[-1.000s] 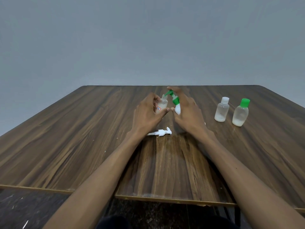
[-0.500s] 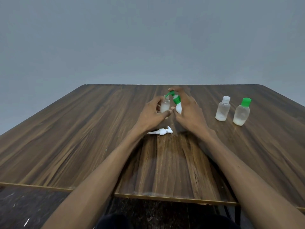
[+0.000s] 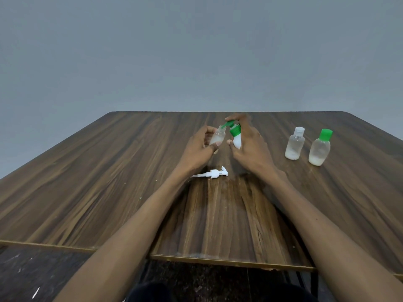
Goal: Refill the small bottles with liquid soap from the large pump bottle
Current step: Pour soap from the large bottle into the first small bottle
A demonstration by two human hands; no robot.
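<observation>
Far centre of the bench (image 3: 109,182), the left hand (image 3: 197,152) has its fingers wrapped round a small clear bottle (image 3: 217,137), tilted right. The right hand (image 3: 248,147) grips a white bottle (image 3: 237,141) whose open green cap (image 3: 233,128) leans at its mouth. A loose pump (image 3: 214,173) lies nearer; two capped bottles (image 3: 294,143) (image 3: 319,148) stand right.

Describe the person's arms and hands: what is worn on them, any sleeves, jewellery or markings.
Both forearms are bare from the bottom edge of the picture up to the wrists; no sleeve shows. The left hand and the right hand wear no gloves. No watch, bracelet or ring is visible, and no markings show. Fingernails are too small to judge.
</observation>
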